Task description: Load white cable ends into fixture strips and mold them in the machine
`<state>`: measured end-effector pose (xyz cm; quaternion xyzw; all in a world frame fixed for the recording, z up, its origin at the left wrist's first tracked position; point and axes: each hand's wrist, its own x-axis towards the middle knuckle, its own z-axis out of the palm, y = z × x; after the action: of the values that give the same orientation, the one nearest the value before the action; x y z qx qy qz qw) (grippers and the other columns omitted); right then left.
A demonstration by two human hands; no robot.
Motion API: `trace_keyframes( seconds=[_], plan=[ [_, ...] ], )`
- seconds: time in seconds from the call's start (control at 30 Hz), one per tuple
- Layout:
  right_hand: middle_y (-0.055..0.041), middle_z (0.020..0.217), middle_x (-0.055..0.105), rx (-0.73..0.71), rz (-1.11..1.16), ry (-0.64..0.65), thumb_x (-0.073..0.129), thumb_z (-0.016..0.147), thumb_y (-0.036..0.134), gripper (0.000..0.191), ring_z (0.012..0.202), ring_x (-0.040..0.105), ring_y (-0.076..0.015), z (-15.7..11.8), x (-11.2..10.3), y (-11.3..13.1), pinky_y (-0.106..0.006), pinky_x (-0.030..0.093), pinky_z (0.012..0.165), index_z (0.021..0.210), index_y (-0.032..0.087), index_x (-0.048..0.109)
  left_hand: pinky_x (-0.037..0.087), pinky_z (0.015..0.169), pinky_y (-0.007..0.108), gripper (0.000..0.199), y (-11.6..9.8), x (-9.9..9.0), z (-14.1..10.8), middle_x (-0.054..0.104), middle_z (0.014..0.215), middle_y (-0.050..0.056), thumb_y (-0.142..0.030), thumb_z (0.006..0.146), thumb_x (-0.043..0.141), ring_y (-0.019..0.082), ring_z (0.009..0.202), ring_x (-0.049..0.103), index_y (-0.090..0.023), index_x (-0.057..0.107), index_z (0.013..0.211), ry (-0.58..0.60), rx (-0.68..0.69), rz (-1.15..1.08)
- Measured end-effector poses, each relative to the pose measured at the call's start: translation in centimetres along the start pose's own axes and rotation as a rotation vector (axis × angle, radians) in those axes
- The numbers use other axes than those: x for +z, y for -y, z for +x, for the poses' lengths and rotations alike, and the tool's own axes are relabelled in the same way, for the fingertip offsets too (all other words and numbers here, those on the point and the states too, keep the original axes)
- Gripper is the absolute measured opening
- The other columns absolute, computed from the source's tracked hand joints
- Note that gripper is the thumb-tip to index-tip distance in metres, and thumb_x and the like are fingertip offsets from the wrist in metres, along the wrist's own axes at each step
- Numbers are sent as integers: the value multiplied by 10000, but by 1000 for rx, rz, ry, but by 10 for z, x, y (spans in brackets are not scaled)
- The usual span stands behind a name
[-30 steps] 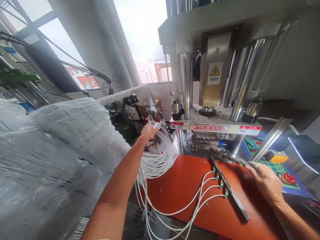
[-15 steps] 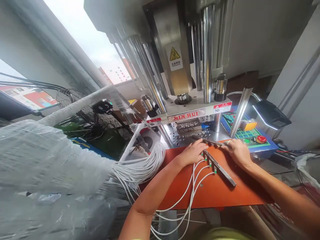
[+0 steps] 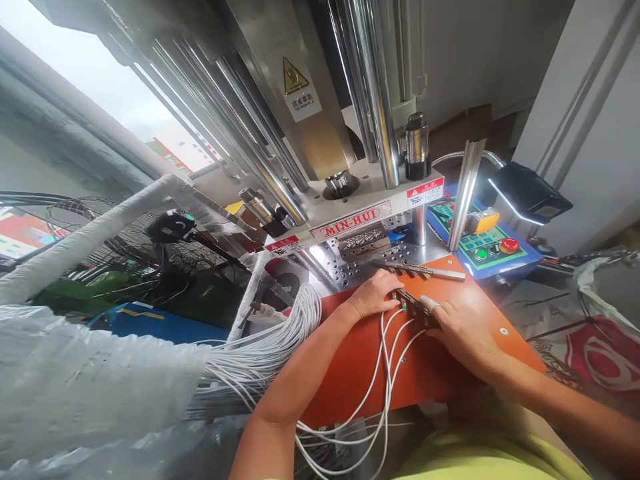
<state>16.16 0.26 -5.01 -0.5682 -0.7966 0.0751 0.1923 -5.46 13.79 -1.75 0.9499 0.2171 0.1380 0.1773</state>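
Note:
My right hand (image 3: 463, 333) lies over a metal strip with small green-marked connectors (image 3: 415, 308), covering most of it. My left hand (image 3: 373, 297) rests on the orange board (image 3: 350, 360), its fingertips close to the strip's connectors. White cables (image 3: 387, 393) run from the strip toward a thick white bundle (image 3: 265, 353). A long notched metal bar (image 3: 420, 270) lies loose at the board's far edge, touched by neither hand.
Behind the board stands a MIN-HUI press (image 3: 353, 220) with chrome columns and a perforated steel bed (image 3: 365, 263). A control panel with a red stop button (image 3: 510, 245) sits to the right. Plastic-wrapped material (image 3: 90, 380) fills the lower left.
My right hand has let go of the notched bar, now lying at the far edge, and moved onto the strip. My left hand has moved closer to the strip. The view has tilted.

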Motion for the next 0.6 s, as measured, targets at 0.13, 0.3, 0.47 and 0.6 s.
trace_keyframes(
  seconds=[0.13, 0.3, 0.47, 0.6],
  plan=[
    [-119, 989, 655, -35, -8, -73, 498, 835, 164, 501, 893, 590, -281, 8, 9, -9, -412, 464, 769, 1332, 166, 437, 446, 924, 337, 284, -2, 0, -7, 679, 962, 60, -206, 770, 647, 215, 977, 522, -172, 664, 1052, -58, -84, 16],
    [-107, 1086, 626, -181, -39, -104, 420, 862, 116, 499, 996, 550, -254, 61, -12, -32, -385, 445, 825, 1354, 203, 434, 464, 901, 342, 302, 10, -16, -7, 690, 970, 61, -190, 723, 703, 216, 970, 527, -173, 680, 1023, -283, -232, 68],
    [-104, 939, 641, -290, -143, -65, 520, 880, 184, 259, 917, 543, -254, 162, -25, -46, -364, 419, 761, 1124, 164, 603, 476, 909, 362, 321, 53, -38, 6, 704, 974, 63, -171, 685, 747, 228, 999, 545, -180, 697, 1003, -527, -424, 162],
    [-135, 996, 660, -288, -78, -26, 606, 817, 141, 200, 1002, 557, -294, 223, -11, -49, -392, 428, 803, 1013, 146, 641, 480, 922, 359, 296, 88, -46, 9, 717, 967, 53, -160, 683, 747, 207, 953, 614, -190, 708, 975, -635, -631, 134]
  ],
)
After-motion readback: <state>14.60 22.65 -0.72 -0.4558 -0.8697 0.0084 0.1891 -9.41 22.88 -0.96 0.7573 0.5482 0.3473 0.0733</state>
